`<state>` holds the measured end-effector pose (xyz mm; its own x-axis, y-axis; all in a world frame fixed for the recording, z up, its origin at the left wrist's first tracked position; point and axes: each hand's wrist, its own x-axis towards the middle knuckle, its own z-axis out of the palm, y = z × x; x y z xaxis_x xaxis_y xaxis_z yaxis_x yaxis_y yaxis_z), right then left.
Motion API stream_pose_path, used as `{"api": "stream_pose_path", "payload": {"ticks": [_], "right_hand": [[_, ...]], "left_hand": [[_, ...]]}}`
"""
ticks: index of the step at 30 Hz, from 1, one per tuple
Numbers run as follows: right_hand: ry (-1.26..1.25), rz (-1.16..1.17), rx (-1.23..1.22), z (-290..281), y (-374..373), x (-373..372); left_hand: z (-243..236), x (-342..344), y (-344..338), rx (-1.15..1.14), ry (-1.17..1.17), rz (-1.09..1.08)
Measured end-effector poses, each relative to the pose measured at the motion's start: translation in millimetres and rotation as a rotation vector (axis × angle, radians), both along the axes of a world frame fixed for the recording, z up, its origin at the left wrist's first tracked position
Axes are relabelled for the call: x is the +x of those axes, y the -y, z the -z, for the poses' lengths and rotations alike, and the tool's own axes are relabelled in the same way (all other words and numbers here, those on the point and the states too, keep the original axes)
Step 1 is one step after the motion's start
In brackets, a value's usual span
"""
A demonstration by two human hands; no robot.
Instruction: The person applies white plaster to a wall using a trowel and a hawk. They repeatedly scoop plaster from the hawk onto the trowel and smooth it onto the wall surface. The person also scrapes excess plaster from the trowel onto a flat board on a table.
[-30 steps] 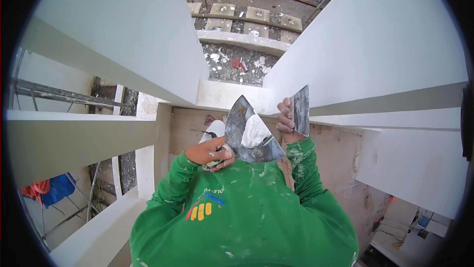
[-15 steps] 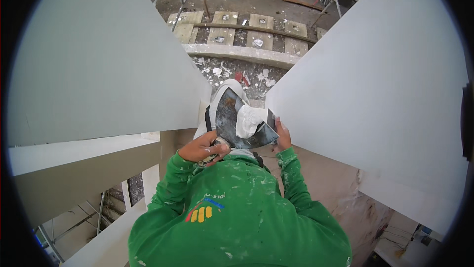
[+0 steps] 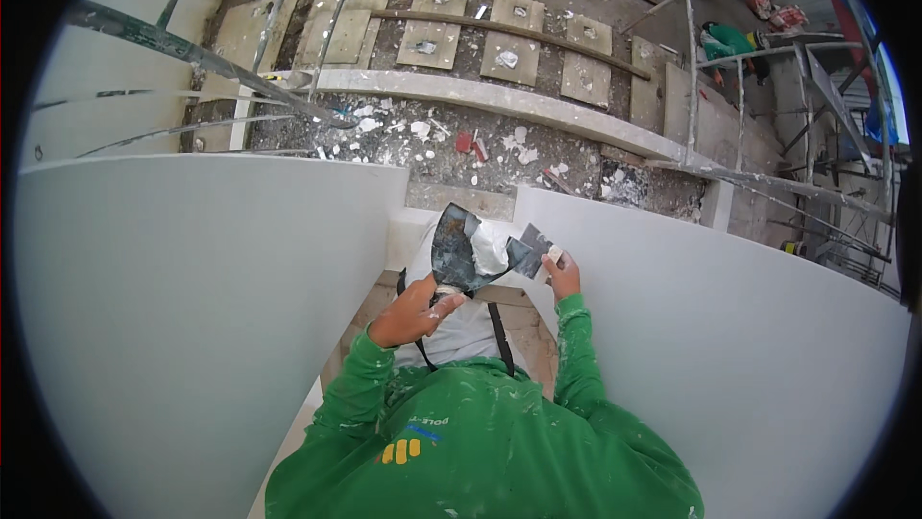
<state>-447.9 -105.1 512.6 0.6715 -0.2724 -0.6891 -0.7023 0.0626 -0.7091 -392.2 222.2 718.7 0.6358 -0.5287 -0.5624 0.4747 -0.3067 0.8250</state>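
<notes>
My left hand [image 3: 413, 313] is closed around the handle of a wide, dark, stained metal blade [image 3: 453, 252] with a curved edge, like a broad putty knife. A lump of white putty [image 3: 490, 248] lies on its right half. In the fingers of my right hand [image 3: 565, 277] is a small putty knife [image 3: 533, 241] with a flat grey blade, held by its pale handle. The small blade is close beside the right corner of the broad one; I cannot tell whether they touch. Both green sleeves are spotted with white.
Smooth pale panels [image 3: 230, 260] [image 3: 701, 317] flank me. Beyond them, a concrete kerb [image 3: 499, 101] crosses a floor littered with white scraps. Boards [image 3: 432, 29] and a long plank [image 3: 519, 39] lie farther off. Scaffold poles [image 3: 192, 53] stand on both sides, and another person [image 3: 730, 41] in green bends at the far right.
The view has tilted up, showing more floor and scaffolding. My right hand and its small putty knife have drawn slightly to the right, away from the putty on the broad blade.
</notes>
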Motion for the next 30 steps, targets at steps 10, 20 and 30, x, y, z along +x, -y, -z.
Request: {"api": "stream_pose_path", "payload": {"ticks": [10,20,30], "right_hand": [[0.057,-0.469,-0.401,-98,44,62],[0.343,-0.174,0.319,-157,51,127],[0.190,-0.131,-0.156,-90,72,109]], "left_hand": [[-87,33,-50,0.042,-0.036,-0.431],[-81,67,-40,0.015,-0.049,-0.491],[62,121,12,-0.043,0.037,-0.505]]}}
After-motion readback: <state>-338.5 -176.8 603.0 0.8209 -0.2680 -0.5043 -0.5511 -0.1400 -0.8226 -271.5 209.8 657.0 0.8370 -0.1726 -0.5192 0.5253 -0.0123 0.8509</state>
